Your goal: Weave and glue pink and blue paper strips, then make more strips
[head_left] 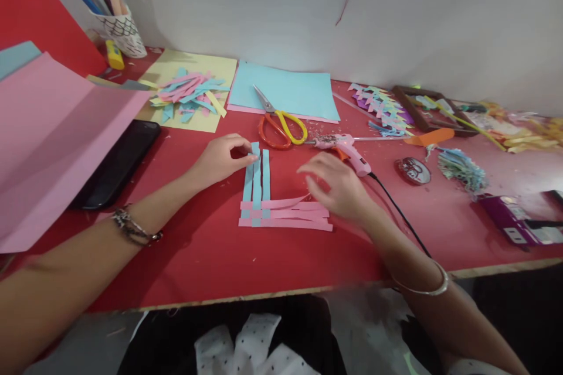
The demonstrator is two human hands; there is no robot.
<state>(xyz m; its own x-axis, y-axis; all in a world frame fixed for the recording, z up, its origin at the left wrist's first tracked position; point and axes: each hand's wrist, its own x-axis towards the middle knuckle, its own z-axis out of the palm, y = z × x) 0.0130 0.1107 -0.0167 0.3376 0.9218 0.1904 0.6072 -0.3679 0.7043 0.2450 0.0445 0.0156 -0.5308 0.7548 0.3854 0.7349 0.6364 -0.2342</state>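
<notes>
Blue paper strips [257, 179] stand upright on the red table, woven at their lower ends through pink paper strips [303, 222] that run sideways. My left hand [225, 159] has its thumb and finger closed at the top of the blue strips, pinching one near its upper end. To the right, my right hand [336, 184] hovers over the pink strips' right ends, thumb and fingers apart and slightly blurred. The top pink strip [288, 203] has a loose end curling up close to the right thumb.
Scissors [275, 120] lie behind the weave, beside a pink glue gun [345, 149] with a black cord. Cut strips [191, 94] sit on yellow paper, next to blue sheets [285, 91]. A black phone [118, 167] lies left under pink paper [57, 146]; a purple box [514, 220] is right.
</notes>
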